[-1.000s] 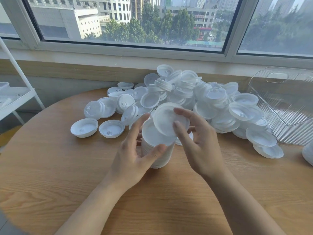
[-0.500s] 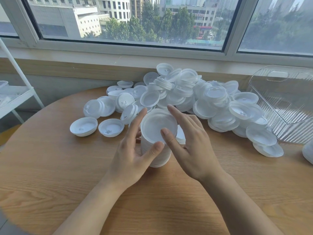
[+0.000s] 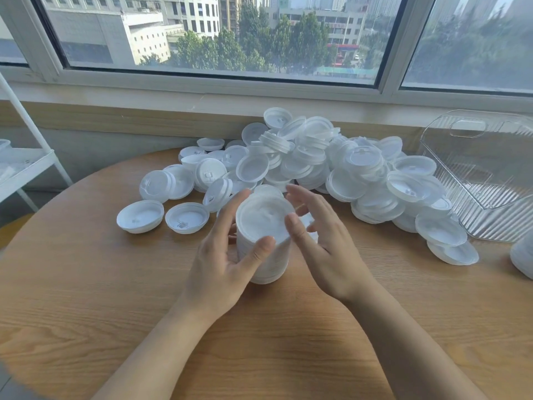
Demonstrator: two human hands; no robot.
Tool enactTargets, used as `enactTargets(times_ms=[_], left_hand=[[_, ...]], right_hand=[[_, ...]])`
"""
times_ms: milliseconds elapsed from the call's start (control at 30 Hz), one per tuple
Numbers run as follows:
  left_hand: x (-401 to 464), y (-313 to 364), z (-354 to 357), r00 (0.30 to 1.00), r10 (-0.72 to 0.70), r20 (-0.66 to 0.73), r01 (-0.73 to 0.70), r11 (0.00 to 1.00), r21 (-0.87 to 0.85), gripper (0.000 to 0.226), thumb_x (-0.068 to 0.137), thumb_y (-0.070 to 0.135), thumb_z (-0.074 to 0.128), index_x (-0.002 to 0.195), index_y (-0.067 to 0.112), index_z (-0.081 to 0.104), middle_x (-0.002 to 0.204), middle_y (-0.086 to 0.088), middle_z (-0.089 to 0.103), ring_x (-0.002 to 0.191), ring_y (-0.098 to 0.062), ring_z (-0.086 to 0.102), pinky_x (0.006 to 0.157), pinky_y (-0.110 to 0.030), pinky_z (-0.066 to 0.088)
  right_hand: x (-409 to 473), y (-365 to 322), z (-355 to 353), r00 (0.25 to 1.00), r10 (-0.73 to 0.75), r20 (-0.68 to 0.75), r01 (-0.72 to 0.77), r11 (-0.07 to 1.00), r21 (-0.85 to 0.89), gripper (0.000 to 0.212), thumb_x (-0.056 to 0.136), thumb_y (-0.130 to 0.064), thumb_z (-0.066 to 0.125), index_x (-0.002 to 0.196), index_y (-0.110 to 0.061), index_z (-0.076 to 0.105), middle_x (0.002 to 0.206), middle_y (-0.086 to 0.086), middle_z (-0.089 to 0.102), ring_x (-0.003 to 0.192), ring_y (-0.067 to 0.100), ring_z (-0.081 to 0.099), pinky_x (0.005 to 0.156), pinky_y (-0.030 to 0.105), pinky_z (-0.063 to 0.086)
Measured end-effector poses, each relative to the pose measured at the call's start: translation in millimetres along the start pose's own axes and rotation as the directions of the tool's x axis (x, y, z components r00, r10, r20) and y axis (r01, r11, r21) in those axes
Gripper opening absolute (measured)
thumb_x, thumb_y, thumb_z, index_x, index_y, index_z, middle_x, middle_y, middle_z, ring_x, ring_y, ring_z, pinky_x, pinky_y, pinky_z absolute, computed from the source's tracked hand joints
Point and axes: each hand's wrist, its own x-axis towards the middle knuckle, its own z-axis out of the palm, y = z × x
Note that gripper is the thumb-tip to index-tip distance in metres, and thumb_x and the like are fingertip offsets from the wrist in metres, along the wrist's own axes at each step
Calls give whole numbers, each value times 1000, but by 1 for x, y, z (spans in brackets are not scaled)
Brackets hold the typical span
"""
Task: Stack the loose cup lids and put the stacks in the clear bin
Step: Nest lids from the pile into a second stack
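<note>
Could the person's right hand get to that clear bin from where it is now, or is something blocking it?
Probably yes. The right hand is beside the stack of lids, and the clear bin lies on that same side. Only the low pile of loose lids lies between; the hand could likely pass over it.

A round wooden table [image 3: 86, 298] stands by a window [image 3: 219, 33]; white shelf [image 3: 26, 166] left.

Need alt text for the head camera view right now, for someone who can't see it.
A left hand holds a stack of white lids upright on a round wooden table, with the open right hand beside it. Behind lies a heap of loose lids, and a clear bin sits at right.
</note>
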Motion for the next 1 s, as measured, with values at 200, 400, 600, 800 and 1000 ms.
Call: enactTargets(times_ms=[200, 400, 600, 800, 1000], left_hand=[[2, -2, -6, 999, -16, -39, 16, 1000, 3, 80, 84, 73, 63, 155, 47, 37, 140, 35, 55, 131, -2, 56, 104, -25, 45], [4, -3, -8, 998, -32, -53, 32, 999, 3, 77, 83, 73, 64, 153, 51, 39, 132, 31, 61, 125, -1, 59, 98, -11, 43], [3, -3, -7, 999, -22, -28, 22, 1000, 10, 82, 83, 74, 61, 156, 44, 38, 140, 43, 50, 131, 4, 53, 101, -18, 42], [3, -1, -7, 1000, -6, -20, 7, 1000, 17, 84, 83, 77, 61, 156, 44, 37, 142, 45, 47, 132, 4, 52, 99, -17, 44], [3, -1, -7, 1000, -12, -23, 13, 1000, 20, 81, 83, 72, 63, 155, 45, 38, 141, 44, 48, 130, 3, 54, 97, -9, 42]], right_hand=[[6, 40, -13, 972, 229, -51, -234, 939, -253, 70, 95, -48, 67, 157, -35, 38, 152, -15, 46, 142, 9, 36, 119, 31, 28], [8, 62, -3, 944, 325, 52, -265, 844, -466, 91, 89, -64, 67, 163, -34, 24, 162, -8, 39, 152, 19, 27, 121, 40, 22], [7, 64, 1, 970, 240, -28, -227, 867, -443, 92, 82, -69, 70, 157, -29, 37, 143, -6, 56, 135, 21, 46, 113, 39, 35], [6, 44, -7, 990, 80, -119, -106, 967, -232, 101, 76, -47, 90, 158, -33, 34, 140, -13, 53, 131, 5, 49, 106, 30, 41], [4, 31, -6, 990, -18, -140, 30, 996, 89, 95, 83, -8, 86, 160, -32, 35, 149, -23, 50, 134, 14, 57, 108, 36, 51]])
